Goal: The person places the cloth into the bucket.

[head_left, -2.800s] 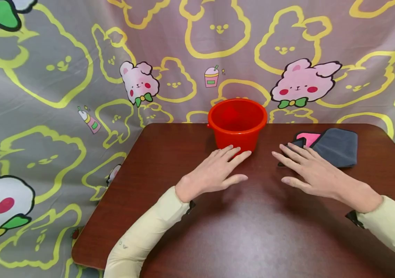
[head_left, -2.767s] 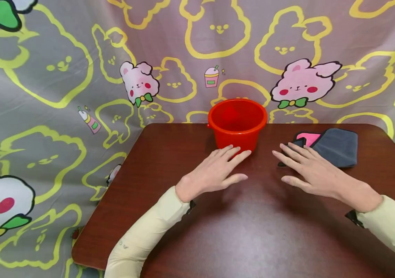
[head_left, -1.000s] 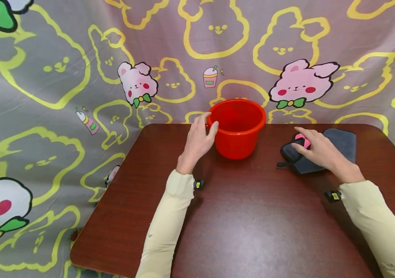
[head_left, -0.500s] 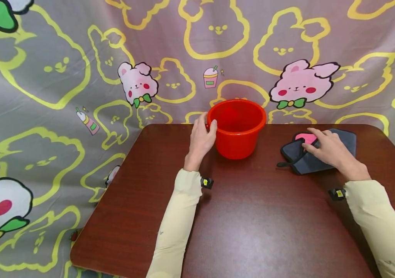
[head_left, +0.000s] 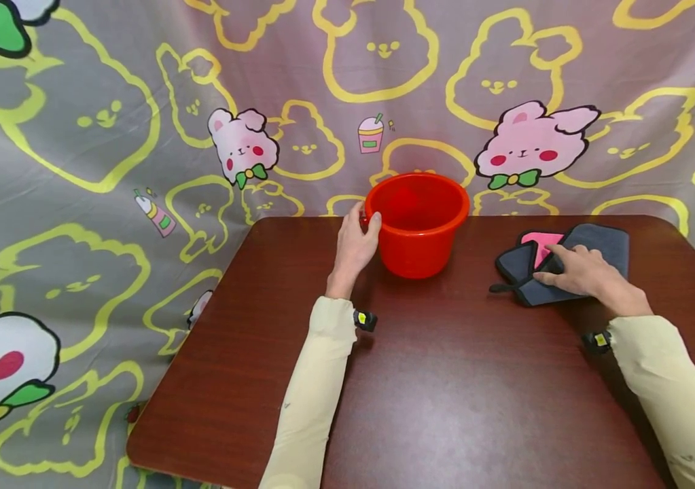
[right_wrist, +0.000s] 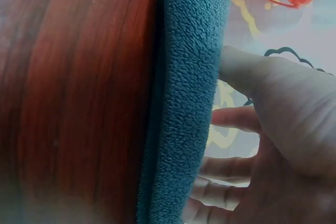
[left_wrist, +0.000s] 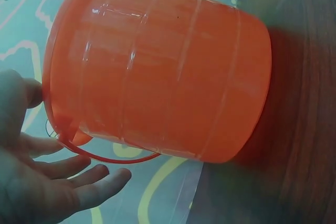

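A red plastic bucket (head_left: 416,251) stands near the table's back edge, its thin red handle (left_wrist: 107,159) hanging down at the side. My left hand (head_left: 354,248) is at the bucket's left side. Its thumb touches the rim and the other fingers spread loosely near the handle. To the right lies a small pile of cloths: a dark grey plush cloth (head_left: 605,246) with dark edging and a black hanging loop (head_left: 502,288), and a pink cloth (head_left: 537,239) showing between the grey folds. My right hand (head_left: 588,275) lies over the grey cloth, thumb and fingertips touching its top, fingers slightly bent.
The dark brown wooden table (head_left: 445,380) has rounded corners. A grey curtain (head_left: 304,68) with cartoon rabbits hangs right behind it and along the left. Small black devices are strapped at both wrists.
Both hands have moved forward from above the table, the left to the bucket's rim, the right down onto the cloth pile. Bucket and cloths have not visibly moved.
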### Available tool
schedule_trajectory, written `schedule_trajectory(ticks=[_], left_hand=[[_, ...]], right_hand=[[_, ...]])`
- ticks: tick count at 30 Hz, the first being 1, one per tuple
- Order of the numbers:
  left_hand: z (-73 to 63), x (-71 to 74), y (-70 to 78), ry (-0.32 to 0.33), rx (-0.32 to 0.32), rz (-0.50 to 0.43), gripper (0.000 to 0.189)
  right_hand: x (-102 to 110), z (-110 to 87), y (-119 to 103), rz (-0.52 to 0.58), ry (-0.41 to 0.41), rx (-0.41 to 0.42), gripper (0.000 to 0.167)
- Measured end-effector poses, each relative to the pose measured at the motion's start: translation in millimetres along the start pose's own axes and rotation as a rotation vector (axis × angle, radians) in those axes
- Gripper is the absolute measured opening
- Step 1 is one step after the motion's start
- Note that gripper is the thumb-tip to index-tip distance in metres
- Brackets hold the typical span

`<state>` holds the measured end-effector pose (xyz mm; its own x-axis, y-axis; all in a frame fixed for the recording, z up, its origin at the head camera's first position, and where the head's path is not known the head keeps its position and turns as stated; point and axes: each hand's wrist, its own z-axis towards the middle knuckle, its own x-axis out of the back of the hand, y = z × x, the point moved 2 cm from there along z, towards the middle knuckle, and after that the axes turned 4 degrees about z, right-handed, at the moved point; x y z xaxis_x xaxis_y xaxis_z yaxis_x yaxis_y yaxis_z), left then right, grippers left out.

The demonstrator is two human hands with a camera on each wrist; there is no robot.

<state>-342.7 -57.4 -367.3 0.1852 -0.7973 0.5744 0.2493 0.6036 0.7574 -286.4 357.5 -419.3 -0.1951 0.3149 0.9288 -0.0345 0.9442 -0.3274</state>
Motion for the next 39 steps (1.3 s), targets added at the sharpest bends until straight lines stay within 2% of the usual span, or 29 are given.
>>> schedule_trajectory(ticks=[4, 11, 17, 28, 34, 39], left_hand=[[1.0, -1.7, -1.1, -0.004, 0.020, -0.021, 0.057], [-1.2, -4.2, -1.3, 0.002, 0.040, -0.079, 0.054], [-2.0, -6.5, -3.1, 0.011, 0.059, -0.128, 0.054], [-2.6, -11.9, -3.3, 0.016, 0.072, -0.212, 0.052], [-3.4, -12.7, -4.9, 0.009, 0.083, -0.227, 0.052], [-2.6, -13.1, -5.9, 0.015, 0.078, -0.230, 0.051]], right_hand=[[-1.1, 1.3, 0.8, -0.017, -0.005, 0.023, 0.096], [1.5, 1.6, -3.6, -0.070, -0.002, 0.077, 0.063], [1.6, 2.3, -5.9, -0.053, 0.026, 0.136, 0.042], [9.4, -1.5, -4.1, 0.008, 0.071, 0.148, 0.028], [21.3, -7.7, -9.1, 0.034, 0.178, 0.180, 0.032], [33.8, -13.4, -13.4, 0.066, 0.327, 0.208, 0.031]])
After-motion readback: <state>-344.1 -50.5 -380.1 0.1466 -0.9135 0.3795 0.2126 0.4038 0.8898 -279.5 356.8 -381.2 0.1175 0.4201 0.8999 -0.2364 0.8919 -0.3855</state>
